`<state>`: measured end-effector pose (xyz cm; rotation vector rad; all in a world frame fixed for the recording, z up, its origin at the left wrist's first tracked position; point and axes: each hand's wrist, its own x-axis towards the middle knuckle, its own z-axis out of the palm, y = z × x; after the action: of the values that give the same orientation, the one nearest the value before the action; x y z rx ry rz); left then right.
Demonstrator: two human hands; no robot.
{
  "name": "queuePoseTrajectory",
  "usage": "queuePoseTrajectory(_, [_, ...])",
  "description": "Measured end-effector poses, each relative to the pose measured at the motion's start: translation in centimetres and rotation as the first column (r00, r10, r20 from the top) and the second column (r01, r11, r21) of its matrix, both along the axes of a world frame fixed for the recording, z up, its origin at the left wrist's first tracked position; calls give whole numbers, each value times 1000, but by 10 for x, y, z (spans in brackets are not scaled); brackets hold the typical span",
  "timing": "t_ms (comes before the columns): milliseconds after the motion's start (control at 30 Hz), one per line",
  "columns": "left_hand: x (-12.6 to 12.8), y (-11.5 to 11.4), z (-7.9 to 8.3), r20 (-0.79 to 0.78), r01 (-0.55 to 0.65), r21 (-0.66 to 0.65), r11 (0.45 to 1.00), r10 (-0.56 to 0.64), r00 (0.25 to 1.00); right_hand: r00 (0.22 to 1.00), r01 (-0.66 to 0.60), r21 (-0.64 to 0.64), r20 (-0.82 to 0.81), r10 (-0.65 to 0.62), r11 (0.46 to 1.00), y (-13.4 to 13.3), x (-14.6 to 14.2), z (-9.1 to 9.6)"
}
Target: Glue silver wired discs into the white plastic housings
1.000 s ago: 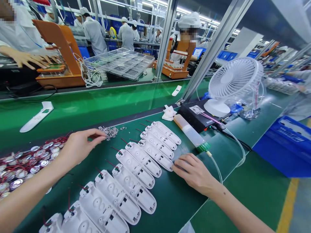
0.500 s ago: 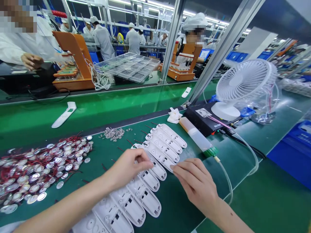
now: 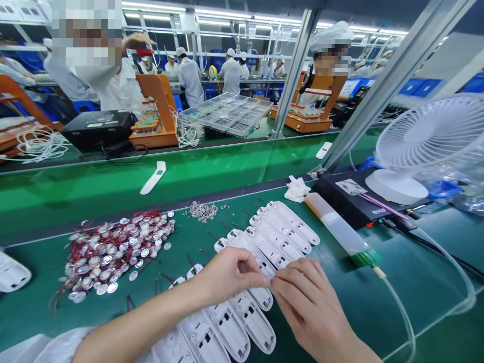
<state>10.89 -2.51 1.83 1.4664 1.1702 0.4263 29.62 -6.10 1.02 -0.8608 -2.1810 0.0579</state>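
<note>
My left hand [image 3: 235,272] reaches over a slanting row of white plastic housings [image 3: 293,222], its thumb and forefinger pinched together. Fingertip to fingertip with it is my right hand [image 3: 312,305], its fingers also closed. Whatever sits between the fingertips is too small or hidden to make out. Each housing is a long rounded half-shell with small cutouts, lying hollow side up; thin red wires stick out at several far ends. My hands and left forearm cover the row's middle. To the left lies a heap of round metal discs with red wires [image 3: 113,252].
A pile of small clear parts [image 3: 204,211] lies beyond the row. At right are a glue-filled syringe tube [image 3: 336,222], crumpled tissue [image 3: 297,188], a black controller box [image 3: 346,194] and a white fan [image 3: 419,136]. A green conveyor [image 3: 212,176] carries white covers; co-workers stand beyond.
The head view has turned left, so the bench appears further right. My hands, apart before, now meet at the fingertips. The co-worker at left has raised a hand.
</note>
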Motion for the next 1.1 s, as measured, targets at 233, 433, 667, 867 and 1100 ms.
queuePoseTrajectory(233, [-79,48,-24,-511,52,599,799,331,794,971,160,140,157,-182,977,26,61,-11])
queuePoseTrajectory(433, [-95,62,-48,-521,92,677,730,387,761,931,81,157,340,-130,984,35,87,-21])
queuePoseTrajectory(667, [-98,65,-44,-479,86,735,672,426,768,911,27,185,400,-100,982,39,88,-24])
queuePoseTrajectory(867, [-97,64,-32,-399,-96,686,721,483,779,899,-17,224,431,-84,974,43,86,-32])
queuePoseTrajectory(1100, [-94,63,-32,-450,-31,683,730,454,769,879,-18,285,461,-120,958,38,86,-37])
